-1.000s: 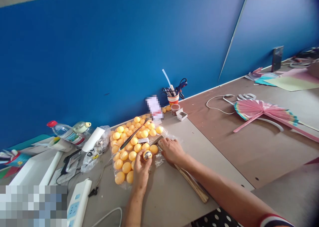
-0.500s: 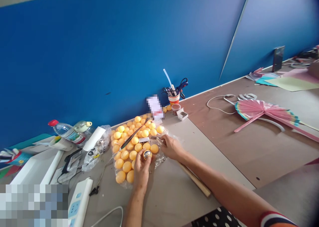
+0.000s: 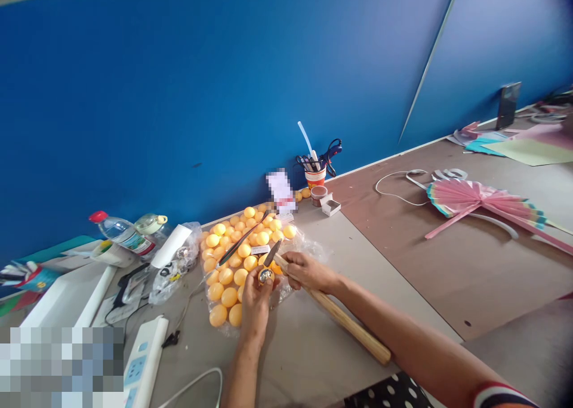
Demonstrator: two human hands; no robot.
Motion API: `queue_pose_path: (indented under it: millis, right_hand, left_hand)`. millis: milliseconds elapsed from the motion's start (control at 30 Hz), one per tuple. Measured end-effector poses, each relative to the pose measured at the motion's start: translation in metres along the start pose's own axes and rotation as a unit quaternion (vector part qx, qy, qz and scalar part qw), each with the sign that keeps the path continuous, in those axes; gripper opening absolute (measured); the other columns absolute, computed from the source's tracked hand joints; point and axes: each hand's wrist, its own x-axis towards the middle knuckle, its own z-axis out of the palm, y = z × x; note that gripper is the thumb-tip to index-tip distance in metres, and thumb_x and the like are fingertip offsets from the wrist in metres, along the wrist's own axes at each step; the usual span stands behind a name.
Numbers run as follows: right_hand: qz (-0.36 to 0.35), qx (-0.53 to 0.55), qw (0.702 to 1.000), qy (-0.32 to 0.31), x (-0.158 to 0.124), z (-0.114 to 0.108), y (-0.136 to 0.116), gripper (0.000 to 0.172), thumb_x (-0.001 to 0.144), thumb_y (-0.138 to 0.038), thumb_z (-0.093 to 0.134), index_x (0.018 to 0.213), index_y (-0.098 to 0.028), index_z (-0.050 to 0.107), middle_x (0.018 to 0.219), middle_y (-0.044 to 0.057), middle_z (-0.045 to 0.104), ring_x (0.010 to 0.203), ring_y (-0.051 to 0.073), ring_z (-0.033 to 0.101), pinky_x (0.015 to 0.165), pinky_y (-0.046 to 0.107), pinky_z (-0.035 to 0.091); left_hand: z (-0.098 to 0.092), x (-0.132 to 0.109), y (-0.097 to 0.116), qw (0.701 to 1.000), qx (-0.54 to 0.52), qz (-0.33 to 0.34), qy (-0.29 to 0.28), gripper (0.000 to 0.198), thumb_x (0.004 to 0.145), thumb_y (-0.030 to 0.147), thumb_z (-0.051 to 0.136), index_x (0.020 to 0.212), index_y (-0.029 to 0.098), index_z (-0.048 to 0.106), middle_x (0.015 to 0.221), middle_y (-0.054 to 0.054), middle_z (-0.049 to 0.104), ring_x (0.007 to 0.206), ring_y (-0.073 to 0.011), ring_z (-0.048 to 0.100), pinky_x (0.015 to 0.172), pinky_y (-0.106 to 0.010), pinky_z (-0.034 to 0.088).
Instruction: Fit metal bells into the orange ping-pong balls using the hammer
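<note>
My left hand is closed around a small shiny silver ball, held up at the fingertips. My right hand grips a tool with a long wooden handle close to its dark metal head. The metal head points at the silver ball and almost touches it. Just beyond both hands lies a clear plastic bag of several orange table-tennis balls on the grey table.
A white power strip and cables lie at the near left. A water bottle and a plastic bag sit at the left. A cup of pens and scissors stands by the blue wall. A pink paper fan lies at the right.
My right hand has gone from resting flat on the table to gripping the wooden-handled tool, lifting its metal head toward the silver ball in my left hand.
</note>
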Motion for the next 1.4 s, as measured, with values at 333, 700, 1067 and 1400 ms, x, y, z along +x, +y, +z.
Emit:
queue_pose_path:
  millis: [333,700,1067,1400]
  right_hand:
    - [-0.006,0.196,0.981,-0.004,0.004,-0.006,-0.005,0.029,0.07,-0.04,0.066,0.084,-0.019,0.051,0.063,-0.008,0.051,0.039,0.004,0.034,0.046,0.023,0.024]
    - [-0.012,0.099,0.995,-0.03,-0.005,0.001,-0.009,0.018,0.078,-0.032,0.058,0.074,-0.021,0.044,0.059,-0.007,0.049,0.041,0.005,0.037,0.044,0.021,0.029]
    - [-0.006,0.073,0.997,-0.038,-0.006,0.001,-0.008,0.017,0.08,-0.026,0.053,0.07,-0.021,0.041,0.059,-0.007,0.047,0.041,0.005,0.037,0.042,0.019,0.028]
    - [-0.001,0.042,0.999,-0.022,-0.006,0.003,-0.008,0.01,0.079,-0.021,0.053,0.076,-0.02,0.044,0.056,-0.008,0.047,0.043,0.005,0.037,0.043,0.019,0.032]
  left_hand:
    - [-0.004,0.006,-0.01,1.0,0.023,0.007,0.007,0.047,0.074,0.048,0.071,0.109,0.02,0.057,0.094,-0.004,0.071,0.084,-0.0196,0.07,0.084,-0.037,0.054]
    - [-0.004,0.007,-0.011,0.999,0.042,0.005,0.027,0.047,0.073,0.049,0.072,0.107,0.02,0.059,0.087,-0.004,0.071,0.078,-0.0188,0.071,0.077,-0.033,0.057]
    - [-0.005,0.007,-0.009,0.998,0.056,0.001,0.029,0.046,0.071,0.051,0.072,0.102,0.02,0.061,0.086,-0.002,0.069,0.073,-0.0169,0.069,0.073,-0.031,0.055]
    - [-0.006,0.006,-0.01,0.998,0.061,0.001,0.029,0.046,0.071,0.051,0.072,0.103,0.02,0.061,0.086,-0.002,0.07,0.075,-0.0171,0.07,0.073,-0.03,0.054]
